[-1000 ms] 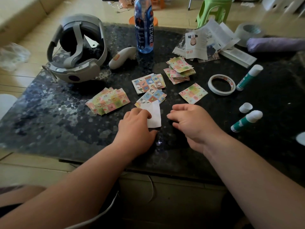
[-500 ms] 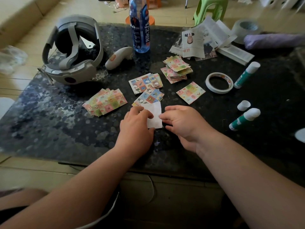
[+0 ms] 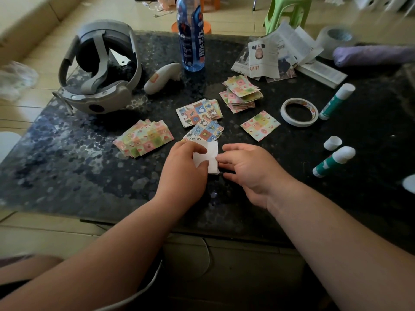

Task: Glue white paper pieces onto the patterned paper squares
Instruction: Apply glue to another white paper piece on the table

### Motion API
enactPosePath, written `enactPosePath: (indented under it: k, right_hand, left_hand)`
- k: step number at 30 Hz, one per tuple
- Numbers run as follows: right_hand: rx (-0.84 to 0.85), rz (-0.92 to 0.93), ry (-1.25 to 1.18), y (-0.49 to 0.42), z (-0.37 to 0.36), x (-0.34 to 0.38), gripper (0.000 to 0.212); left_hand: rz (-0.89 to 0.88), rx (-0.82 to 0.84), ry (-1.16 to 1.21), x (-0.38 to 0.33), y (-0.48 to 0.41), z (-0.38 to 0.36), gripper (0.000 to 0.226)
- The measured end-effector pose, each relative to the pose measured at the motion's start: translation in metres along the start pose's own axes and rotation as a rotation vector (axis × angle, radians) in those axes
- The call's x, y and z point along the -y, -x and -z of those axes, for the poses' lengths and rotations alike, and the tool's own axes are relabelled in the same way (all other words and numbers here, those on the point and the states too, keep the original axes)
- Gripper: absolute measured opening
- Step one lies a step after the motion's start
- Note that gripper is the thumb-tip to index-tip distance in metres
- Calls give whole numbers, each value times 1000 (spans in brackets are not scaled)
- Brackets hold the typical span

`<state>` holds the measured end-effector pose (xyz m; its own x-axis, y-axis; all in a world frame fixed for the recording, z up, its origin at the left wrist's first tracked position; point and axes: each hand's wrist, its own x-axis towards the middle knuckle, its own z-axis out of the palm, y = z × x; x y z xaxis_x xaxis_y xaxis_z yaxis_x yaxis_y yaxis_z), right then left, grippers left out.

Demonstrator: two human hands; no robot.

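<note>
Left hand is clamped on the white paper piece, thumb over its near face and fingers curled over its far edge, holding it low over the worktop. Right hand sits just beside it with fingers curled; its fingertips meet the paper's right edge, but whether they pinch it or only touch cannot be told. Just beyond the left hand lies a blue patterned square, partly overlapping another. A single pastel square lies beyond the right hand. Well out to the right of the right hand lies an uncapped glue stick, its cap standing beside it. Judgement: the step in hand is readying or separating a white piece before gluing. No glue is visible on it. The next move likely calls for a steady one-hand hold on the paper, freeing the right hand to reach for the glue stick.
</note>
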<state>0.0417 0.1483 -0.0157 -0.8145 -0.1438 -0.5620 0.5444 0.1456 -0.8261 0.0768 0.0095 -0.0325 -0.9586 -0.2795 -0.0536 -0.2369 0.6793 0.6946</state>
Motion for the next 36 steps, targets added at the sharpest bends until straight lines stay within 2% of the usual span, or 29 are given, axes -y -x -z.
enactPosePath:
  k: [5,9,13,17,20,22,29,33,36]
  right_hand:
    - [18,13,-50,1,0,1,22]
    - [26,-23,-132,0,-3,-1,37]
    - [8,-40,-122,1,-5,-2,24]
    - [-38,-45,-38,-4,-7,-4,10]
    - [-104,-40,26,-6,-7,-3,2]
    - [-153,-28,35,-4,-2,1,6]
    - [-360,221,288,3,38,15,17]
    - [-349,210,543,12,60,11,1]
    - [-320,160,679,15,69,4,16]
  left_hand:
    - [100,17,63,0,-2,3,25]
    - [85,31,135,-6,3,3,30]
    - [71,35,195,-6,5,5,39]
    - [132,43,273,-6,4,6,42]
    - [255,30,443,-6,1,6,39]
    - [335,35,521,-6,-2,8,34]
    - [312,191,238,0,-5,9,55]
    - [305,181,197,-5,-6,7,48]
    - [321,165,217,-10,-6,5,46]
